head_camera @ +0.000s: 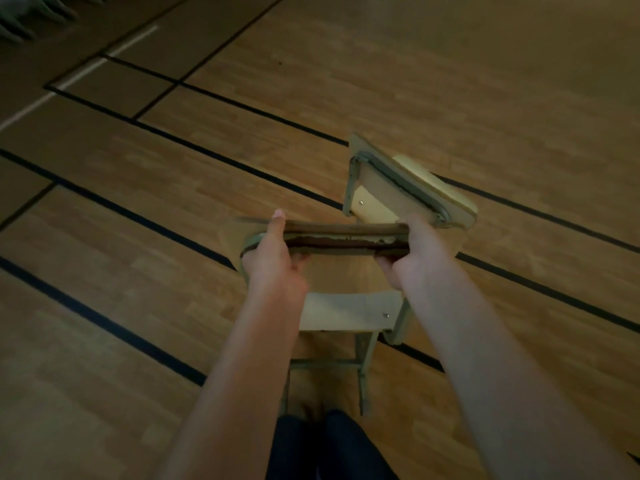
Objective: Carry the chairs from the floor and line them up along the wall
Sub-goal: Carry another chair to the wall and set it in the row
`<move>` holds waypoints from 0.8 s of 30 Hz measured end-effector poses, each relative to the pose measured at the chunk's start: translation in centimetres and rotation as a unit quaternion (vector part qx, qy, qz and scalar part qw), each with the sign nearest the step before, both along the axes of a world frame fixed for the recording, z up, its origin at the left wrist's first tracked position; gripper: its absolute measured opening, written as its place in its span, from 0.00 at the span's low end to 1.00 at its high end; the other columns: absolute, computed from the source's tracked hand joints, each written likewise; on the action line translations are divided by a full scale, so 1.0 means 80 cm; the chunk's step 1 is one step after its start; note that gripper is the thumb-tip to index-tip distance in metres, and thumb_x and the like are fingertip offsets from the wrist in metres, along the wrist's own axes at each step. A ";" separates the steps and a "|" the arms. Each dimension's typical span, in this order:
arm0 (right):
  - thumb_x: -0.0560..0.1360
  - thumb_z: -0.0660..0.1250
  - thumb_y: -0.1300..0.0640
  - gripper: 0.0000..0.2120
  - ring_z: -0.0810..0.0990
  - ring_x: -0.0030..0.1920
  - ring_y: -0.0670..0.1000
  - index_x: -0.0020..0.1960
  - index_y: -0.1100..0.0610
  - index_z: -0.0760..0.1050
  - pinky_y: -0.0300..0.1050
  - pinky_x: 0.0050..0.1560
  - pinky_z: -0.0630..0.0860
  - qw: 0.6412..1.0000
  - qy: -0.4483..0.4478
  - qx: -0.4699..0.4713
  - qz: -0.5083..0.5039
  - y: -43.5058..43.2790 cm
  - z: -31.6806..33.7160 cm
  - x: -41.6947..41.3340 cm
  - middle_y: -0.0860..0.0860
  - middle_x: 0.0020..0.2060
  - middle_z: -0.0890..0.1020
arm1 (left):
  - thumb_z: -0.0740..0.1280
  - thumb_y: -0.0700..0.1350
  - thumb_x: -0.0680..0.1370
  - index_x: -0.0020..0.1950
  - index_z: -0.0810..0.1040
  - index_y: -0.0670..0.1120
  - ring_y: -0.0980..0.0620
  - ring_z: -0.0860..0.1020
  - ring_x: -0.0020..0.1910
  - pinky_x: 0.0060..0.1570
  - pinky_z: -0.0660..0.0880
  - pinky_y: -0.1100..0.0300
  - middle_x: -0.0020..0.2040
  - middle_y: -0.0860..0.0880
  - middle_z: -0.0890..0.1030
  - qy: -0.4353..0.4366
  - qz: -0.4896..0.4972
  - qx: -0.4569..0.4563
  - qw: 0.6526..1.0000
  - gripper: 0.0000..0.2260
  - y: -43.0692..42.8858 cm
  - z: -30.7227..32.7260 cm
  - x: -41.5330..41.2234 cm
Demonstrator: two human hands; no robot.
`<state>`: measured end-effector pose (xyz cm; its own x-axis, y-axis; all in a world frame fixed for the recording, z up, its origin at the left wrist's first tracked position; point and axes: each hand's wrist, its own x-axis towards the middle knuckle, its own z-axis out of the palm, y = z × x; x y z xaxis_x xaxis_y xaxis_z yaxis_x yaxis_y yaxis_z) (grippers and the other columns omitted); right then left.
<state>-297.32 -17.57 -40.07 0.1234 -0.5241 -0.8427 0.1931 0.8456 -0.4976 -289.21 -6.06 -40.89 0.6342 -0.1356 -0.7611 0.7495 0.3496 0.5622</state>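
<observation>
- Over the wooden floor (450,81), clear of it as far as could be judged, the chair (346,237) hung between both hands, seat edge-on to the camera, backrest and legs hanging towards the person's trousers (329,445).
- Progress: judged mid-carry. No wall and no lined-up row were in view, so the count of chairs already placed could not be told.
- Left to do: get this chair to the wall and set it in line, then likely the same for the second chair (415,188).
- Left hand (273,251) gripped the seat's left end, thumb straight along the top edge, fingers curled underneath.
- Right hand (412,247) gripped the seat's right end, fingers curled round the underside.
- Second chair sat tilted just beyond the right hand, its seat corner very close to the knuckles. Whether it touched the hand, leaned on the held chair or lay tipped on the floor could not be told.
- Grey shapes at top left were too blurred to identify.
</observation>
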 end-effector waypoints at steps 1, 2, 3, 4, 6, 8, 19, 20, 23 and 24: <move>0.72 0.74 0.58 0.16 0.79 0.49 0.57 0.56 0.58 0.73 0.55 0.50 0.82 1.000 -0.005 -0.002 0.005 0.001 0.015 0.004 0.58 0.49 0.76 | 0.73 0.45 0.74 0.65 0.72 0.43 0.47 0.81 0.50 0.55 0.79 0.49 0.54 0.44 0.80 -0.007 0.006 -0.006 1.000 0.21 0.004 0.012 0.003; 0.72 0.74 0.58 0.16 0.79 0.49 0.57 0.57 0.58 0.73 0.55 0.50 0.82 1.000 -0.007 -0.005 0.017 0.004 0.036 0.010 0.58 0.49 0.76 | 0.73 0.44 0.74 0.63 0.73 0.43 0.48 0.81 0.50 0.54 0.80 0.49 0.54 0.44 0.80 -0.014 0.019 -0.008 1.000 0.20 0.012 0.031 0.006; 0.72 0.74 0.58 0.15 0.78 0.49 0.57 0.56 0.59 0.74 0.54 0.51 0.81 0.999 -0.014 -0.006 0.033 0.006 0.057 0.016 0.58 0.48 0.76 | 0.73 0.43 0.74 0.61 0.74 0.43 0.48 0.81 0.49 0.53 0.80 0.50 0.53 0.44 0.80 -0.021 0.029 -0.016 0.999 0.17 0.019 0.051 0.009; 0.72 0.74 0.58 0.15 0.78 0.49 0.57 0.55 0.59 0.74 0.54 0.50 0.81 0.998 -0.026 -0.003 0.054 0.011 0.086 0.024 0.58 0.48 0.75 | 0.73 0.42 0.74 0.57 0.76 0.43 0.49 0.81 0.48 0.51 0.81 0.51 0.52 0.44 0.80 -0.032 0.040 -0.026 0.998 0.13 0.028 0.077 0.015; 0.72 0.74 0.58 0.12 0.77 0.46 0.56 0.53 0.59 0.75 0.53 0.47 0.80 0.995 -0.042 0.002 0.090 0.020 0.134 0.038 0.57 0.47 0.75 | 0.73 0.41 0.75 0.54 0.77 0.43 0.48 0.81 0.47 0.50 0.81 0.51 0.51 0.45 0.80 -0.048 0.064 -0.042 0.996 0.10 0.042 0.119 0.023; 0.71 0.73 0.59 0.11 0.75 0.42 0.56 0.50 0.59 0.75 0.52 0.43 0.78 0.991 -0.049 -0.001 0.124 0.028 0.172 0.051 0.57 0.45 0.74 | 0.73 0.41 0.74 0.60 0.74 0.42 0.48 0.80 0.48 0.52 0.80 0.49 0.54 0.44 0.78 -0.064 0.091 -0.053 0.992 0.16 0.053 0.154 0.029; 0.70 0.75 0.58 0.10 0.74 0.42 0.57 0.49 0.57 0.78 0.52 0.49 0.80 0.945 -0.138 -0.052 0.292 0.106 0.286 0.129 0.58 0.47 0.75 | 0.72 0.39 0.75 0.63 0.72 0.40 0.43 0.75 0.60 0.60 0.76 0.45 0.60 0.42 0.74 -0.154 0.233 -0.072 0.957 0.18 0.151 0.275 0.056; 0.69 0.75 0.57 0.11 0.74 0.43 0.57 0.50 0.57 0.78 0.52 0.46 0.80 0.941 -0.135 -0.052 0.307 0.118 0.287 0.141 0.58 0.47 0.75 | 0.71 0.39 0.75 0.63 0.72 0.40 0.43 0.75 0.60 0.60 0.76 0.45 0.59 0.42 0.74 -0.153 0.248 -0.075 0.954 0.18 0.164 0.278 0.062; 0.69 0.75 0.57 0.12 0.74 0.42 0.57 0.50 0.59 0.76 0.51 0.43 0.79 0.929 -0.134 -0.049 0.342 0.149 0.285 0.174 0.59 0.47 0.74 | 0.71 0.39 0.74 0.63 0.72 0.41 0.44 0.75 0.59 0.60 0.76 0.45 0.58 0.42 0.75 -0.147 0.268 -0.074 0.949 0.18 0.199 0.275 0.082; 0.70 0.74 0.58 0.11 0.74 0.42 0.57 0.48 0.59 0.76 0.51 0.44 0.79 0.925 -0.132 -0.046 0.353 0.160 0.283 0.185 0.59 0.46 0.74 | 0.72 0.39 0.74 0.63 0.73 0.41 0.44 0.75 0.58 0.60 0.76 0.46 0.58 0.42 0.75 -0.140 0.276 -0.073 0.948 0.18 0.210 0.272 0.088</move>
